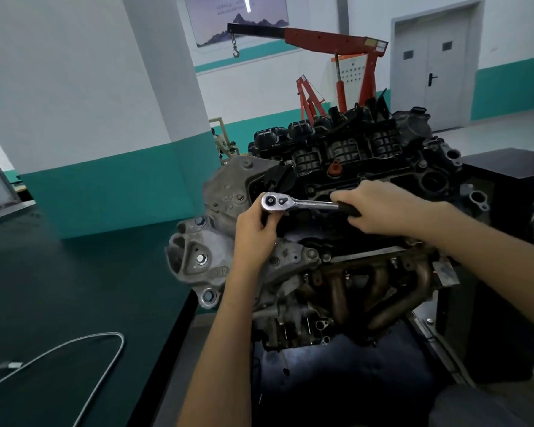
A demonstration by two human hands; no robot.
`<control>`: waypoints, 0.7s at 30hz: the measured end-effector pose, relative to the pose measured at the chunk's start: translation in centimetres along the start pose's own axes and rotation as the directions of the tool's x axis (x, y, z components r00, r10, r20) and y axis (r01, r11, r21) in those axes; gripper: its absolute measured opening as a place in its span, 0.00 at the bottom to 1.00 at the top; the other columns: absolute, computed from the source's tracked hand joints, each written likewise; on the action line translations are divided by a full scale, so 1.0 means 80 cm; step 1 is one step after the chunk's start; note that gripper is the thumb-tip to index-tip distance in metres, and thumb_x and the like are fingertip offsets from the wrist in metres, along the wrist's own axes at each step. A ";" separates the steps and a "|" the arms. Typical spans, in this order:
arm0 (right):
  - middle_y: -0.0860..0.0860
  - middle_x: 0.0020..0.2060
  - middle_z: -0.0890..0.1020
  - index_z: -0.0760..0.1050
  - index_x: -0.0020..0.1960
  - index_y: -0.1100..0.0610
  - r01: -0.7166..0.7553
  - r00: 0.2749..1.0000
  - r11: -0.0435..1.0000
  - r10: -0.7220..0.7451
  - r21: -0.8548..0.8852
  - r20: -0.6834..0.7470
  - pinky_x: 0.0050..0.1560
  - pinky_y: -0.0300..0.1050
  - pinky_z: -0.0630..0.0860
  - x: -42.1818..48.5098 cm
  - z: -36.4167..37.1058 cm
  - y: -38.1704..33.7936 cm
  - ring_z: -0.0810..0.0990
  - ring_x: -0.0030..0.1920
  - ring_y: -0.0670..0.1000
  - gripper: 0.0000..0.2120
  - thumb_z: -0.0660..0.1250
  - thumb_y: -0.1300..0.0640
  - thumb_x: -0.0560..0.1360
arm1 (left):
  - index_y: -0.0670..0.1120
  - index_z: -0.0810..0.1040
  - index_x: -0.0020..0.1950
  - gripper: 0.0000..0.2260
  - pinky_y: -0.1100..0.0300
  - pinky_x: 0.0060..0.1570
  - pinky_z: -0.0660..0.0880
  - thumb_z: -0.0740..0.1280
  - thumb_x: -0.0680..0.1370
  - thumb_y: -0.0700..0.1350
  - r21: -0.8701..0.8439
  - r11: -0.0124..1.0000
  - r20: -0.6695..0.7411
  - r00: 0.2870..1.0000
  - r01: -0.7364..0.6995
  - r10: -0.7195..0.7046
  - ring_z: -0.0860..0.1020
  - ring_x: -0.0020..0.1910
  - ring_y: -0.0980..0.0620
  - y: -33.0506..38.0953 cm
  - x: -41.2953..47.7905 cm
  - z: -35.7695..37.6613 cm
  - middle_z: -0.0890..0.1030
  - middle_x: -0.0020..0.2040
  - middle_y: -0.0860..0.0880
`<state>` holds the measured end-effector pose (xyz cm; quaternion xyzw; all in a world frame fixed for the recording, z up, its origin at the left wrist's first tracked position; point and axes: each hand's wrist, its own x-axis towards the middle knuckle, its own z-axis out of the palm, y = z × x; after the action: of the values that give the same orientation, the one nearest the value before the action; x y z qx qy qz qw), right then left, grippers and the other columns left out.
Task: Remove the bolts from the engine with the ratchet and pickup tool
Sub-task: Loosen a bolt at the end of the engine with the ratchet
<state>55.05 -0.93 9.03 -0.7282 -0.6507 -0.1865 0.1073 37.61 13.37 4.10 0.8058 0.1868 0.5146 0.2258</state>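
At centre of view, engine (346,155): stands upright between a dark table and a black cabinet; black ribbed plastic cover on top, grey cast bracket on the left end, rusty exhaust manifold (383,291) low on the near side
Ratchet (299,203): chrome, round head with small lever, black handle; lies roughly level across the near upper edge of the engine, head to the left, handle to the right
Left hand (255,232): directly under the ratchet head, fingers curled up around whatever hangs below the head and thumb against the head's underside; the part it grips is hidden by the fingers
Right hand (383,208): wrapped round the black handle, fingers closed over it, index finger stretched along the chrome shank
Bolts (201,258): several hex heads show seated in the grey bracket at the left end; any bolt beneath the ratchet head cannot be seen
Pickup tool (105,334): thin silver flexible shaft lying in a loose loop on the dark table, lower left, well apart from both hands
Dark table (59,272): left of the engine, surface dark green-black
Black cabinet (506,174): just right of the engine
Engine hoist (330,38): red and black boom behind the engine, chain and hook (235,52) hanging from its tip
Door (432,69): grey double door in the far wall, white above a teal band
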 end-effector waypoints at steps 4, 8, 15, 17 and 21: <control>0.45 0.30 0.66 0.67 0.46 0.48 -0.097 0.993 0.981 0.106 0.169 -0.050 0.35 0.43 0.68 -0.016 0.024 -0.036 0.75 0.35 0.55 0.09 0.66 0.56 0.71 | 0.41 0.80 0.53 0.07 0.76 0.37 0.67 0.65 0.77 0.36 0.032 0.998 -0.145 0.988 0.061 -0.055 0.74 0.36 0.71 0.000 0.000 0.005 0.76 0.37 0.62; 0.49 0.29 0.74 0.68 0.45 0.55 -0.210 0.962 0.662 0.272 0.719 0.030 0.28 0.38 0.70 -0.053 0.084 -0.122 0.74 0.28 0.46 0.07 0.66 0.62 0.70 | 0.43 0.79 0.49 0.08 0.70 0.34 0.68 0.62 0.75 0.35 0.058 0.998 -0.086 0.996 0.036 -0.031 0.74 0.32 0.62 0.000 -0.002 0.005 0.79 0.35 0.55; 0.50 0.34 0.76 0.71 0.49 0.53 -0.201 0.958 0.562 0.284 0.803 0.042 0.29 0.29 0.67 -0.044 0.100 -0.155 0.75 0.32 0.49 0.11 0.64 0.65 0.70 | 0.49 0.78 0.47 0.09 0.68 0.48 0.74 0.64 0.77 0.35 -0.075 0.997 -0.028 1.000 -0.013 0.011 0.80 0.47 0.60 0.003 -0.003 -0.002 0.83 0.45 0.55; 0.48 0.32 0.74 0.70 0.43 0.50 -0.145 0.985 0.710 0.169 0.689 0.033 0.29 0.28 0.65 -0.044 0.080 -0.109 0.75 0.33 0.52 0.11 0.65 0.65 0.69 | 0.47 0.78 0.52 0.12 0.64 0.49 0.75 0.62 0.76 0.33 -0.086 0.996 0.011 0.999 -0.038 0.039 0.80 0.47 0.57 0.003 -0.002 -0.005 0.83 0.49 0.55; 0.44 0.31 0.67 0.72 0.57 0.49 -0.038 0.999 0.988 0.034 0.153 0.029 0.33 0.40 0.68 -0.011 0.021 -0.017 0.75 0.33 0.51 0.15 0.66 0.59 0.72 | 0.53 0.79 0.52 0.08 0.64 0.44 0.74 0.64 0.80 0.40 -0.074 0.997 0.063 0.998 -0.020 0.024 0.78 0.41 0.58 0.001 -0.002 -0.007 0.82 0.44 0.59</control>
<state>53.86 -0.87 7.01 -0.7318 -0.6512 -0.1244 0.1576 37.04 13.28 4.21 0.8151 0.1515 0.4974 0.2554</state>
